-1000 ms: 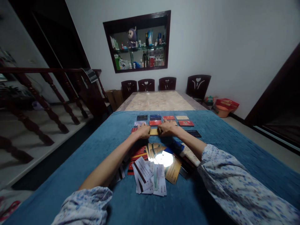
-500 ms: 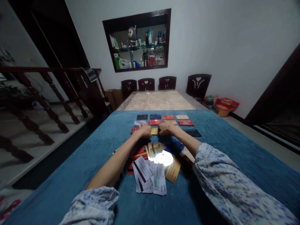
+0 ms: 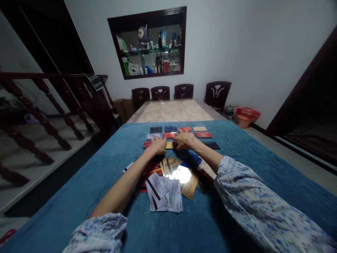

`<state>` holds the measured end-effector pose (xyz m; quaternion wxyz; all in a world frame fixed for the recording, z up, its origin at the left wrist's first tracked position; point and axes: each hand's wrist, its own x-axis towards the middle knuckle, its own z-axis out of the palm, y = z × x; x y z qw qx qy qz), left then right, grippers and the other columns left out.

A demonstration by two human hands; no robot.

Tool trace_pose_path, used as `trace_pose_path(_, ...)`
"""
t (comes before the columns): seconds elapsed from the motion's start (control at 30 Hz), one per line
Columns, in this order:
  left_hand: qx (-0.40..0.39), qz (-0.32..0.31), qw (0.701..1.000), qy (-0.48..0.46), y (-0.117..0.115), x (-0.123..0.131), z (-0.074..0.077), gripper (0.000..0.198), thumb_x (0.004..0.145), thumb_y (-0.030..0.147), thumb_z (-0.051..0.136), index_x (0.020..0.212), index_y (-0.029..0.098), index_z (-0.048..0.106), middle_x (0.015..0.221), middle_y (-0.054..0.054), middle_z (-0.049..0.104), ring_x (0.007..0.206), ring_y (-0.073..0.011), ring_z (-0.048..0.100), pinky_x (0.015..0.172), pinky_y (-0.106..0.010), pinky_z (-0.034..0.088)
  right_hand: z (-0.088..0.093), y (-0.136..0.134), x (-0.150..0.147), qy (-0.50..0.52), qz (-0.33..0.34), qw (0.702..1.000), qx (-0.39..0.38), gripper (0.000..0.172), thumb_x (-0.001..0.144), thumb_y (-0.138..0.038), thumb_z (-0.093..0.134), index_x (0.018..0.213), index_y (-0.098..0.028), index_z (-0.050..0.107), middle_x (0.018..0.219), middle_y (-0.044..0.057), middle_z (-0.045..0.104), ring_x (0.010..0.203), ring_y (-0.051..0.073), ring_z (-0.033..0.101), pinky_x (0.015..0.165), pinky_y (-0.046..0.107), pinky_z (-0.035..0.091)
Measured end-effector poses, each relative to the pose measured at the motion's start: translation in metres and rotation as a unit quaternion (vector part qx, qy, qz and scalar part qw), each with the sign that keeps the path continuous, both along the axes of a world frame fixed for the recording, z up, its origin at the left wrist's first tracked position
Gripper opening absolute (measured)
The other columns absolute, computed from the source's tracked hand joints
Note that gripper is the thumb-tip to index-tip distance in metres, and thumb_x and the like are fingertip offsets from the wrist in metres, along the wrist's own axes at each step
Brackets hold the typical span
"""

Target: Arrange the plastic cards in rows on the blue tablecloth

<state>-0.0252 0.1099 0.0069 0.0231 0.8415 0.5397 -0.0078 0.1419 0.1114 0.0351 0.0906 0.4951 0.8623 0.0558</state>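
Observation:
A yellow card (image 3: 169, 145) lies in the front row of laid-out cards. My left hand (image 3: 158, 145) is at its left end, fingers apart, partly covering a red card (image 3: 146, 144). At the other end is my right hand (image 3: 183, 140), its fingers spread forward over cards in the middle row. Between the hands, a red card (image 3: 170, 135) lies just behind the yellow one. Closer to me is a loose heap with white cards (image 3: 158, 189), gold cards (image 3: 190, 188) and blue cards (image 3: 195, 159). A bright glare hides part of the heap.
Blue cloth (image 3: 92, 182) covers the near part of the table. A dark card (image 3: 212, 145) lies right of my right hand, and a red card (image 3: 204, 135) behind it. Dark chairs (image 3: 217, 94) stand beyond the table. A wooden railing (image 3: 63, 119) runs along the left.
Both hands have loosened from a curled pose, and their fingers now spread beside the yellow card. The whole view has shifted slightly, so the scene sits further left.

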Motion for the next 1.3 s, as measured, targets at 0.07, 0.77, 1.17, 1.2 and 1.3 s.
trace_pose_path(0.07, 0.008, 0.009, 1.0, 0.012, -0.005, 0.0, 0.001, 0.057, 0.068, 0.009, 0.06, 0.125, 0.012, 0.051, 0.128, -0.024, 0.055, 0.127, -0.0427, 0.041, 0.103, -0.063, 0.029, -0.002, -0.002, 0.006, 0.004, 0.022, 0.999, 0.025, 0.043, 0.072, -0.029, 0.064, 0.114, -0.02, 0.07, 0.124, 0.017, 0.063, 0.121, 0.039, 0.045, 0.094, 0.057, 0.037)
trace_pose_path(0.77, 0.096, -0.043, 0.994, 0.02, -0.036, 0.008, 0.005, 0.045, 0.076, 0.01, 0.055, 0.12, 0.016, 0.056, 0.125, -0.016, 0.054, 0.12, -0.0341, 0.042, 0.092, -0.049, 0.037, -0.029, -0.038, 0.074, 0.153, 0.094, 0.97, 0.162, 0.018, 0.09, -0.024, 0.054, 0.09, -0.022, 0.072, 0.098, 0.01, 0.071, 0.102, 0.027, 0.047, 0.081, 0.039, 0.029)
trace_pose_path(1.17, 0.1, -0.106, 0.989, -0.016, -0.07, 0.052, 0.009, 0.034, 0.079, 0.013, 0.055, 0.112, 0.018, 0.062, 0.121, -0.013, 0.057, 0.117, -0.0308, 0.042, 0.091, -0.048, 0.037, -0.054, -0.07, 0.134, 0.175, 0.117, 0.957, 0.201, 0.013, 0.089, -0.025, 0.057, 0.088, -0.023, 0.069, 0.09, 0.007, 0.07, 0.096, 0.024, 0.05, 0.084, 0.04, 0.03)
trace_pose_path(1.2, 0.103, -0.116, 0.988, -0.014, -0.074, 0.056, 0.01, 0.033, 0.079, 0.014, 0.055, 0.112, 0.018, 0.062, 0.12, -0.013, 0.056, 0.117, -0.0308, 0.042, 0.091, -0.048, 0.037, -0.056, -0.075, 0.139, 0.177, 0.114, 0.956, 0.202, 0.013, 0.089, -0.026, 0.057, 0.088, -0.023, 0.069, 0.09, 0.007, 0.07, 0.096, 0.025, 0.05, 0.084, 0.04, 0.03)
trace_pose_path(1.3, 0.099, -0.137, 0.986, -0.007, -0.086, 0.069, 0.013, 0.029, 0.081, 0.015, 0.055, 0.108, 0.017, 0.064, 0.119, -0.014, 0.057, 0.118, -0.0312, 0.042, 0.091, -0.048, 0.037, -0.059, -0.088, 0.152, 0.186, 0.101, 0.956, 0.202, 0.015, 0.09, -0.026, 0.055, 0.092, -0.024, 0.07, 0.094, 0.007, 0.07, 0.099, 0.025, 0.051, 0.085, 0.04, 0.031)
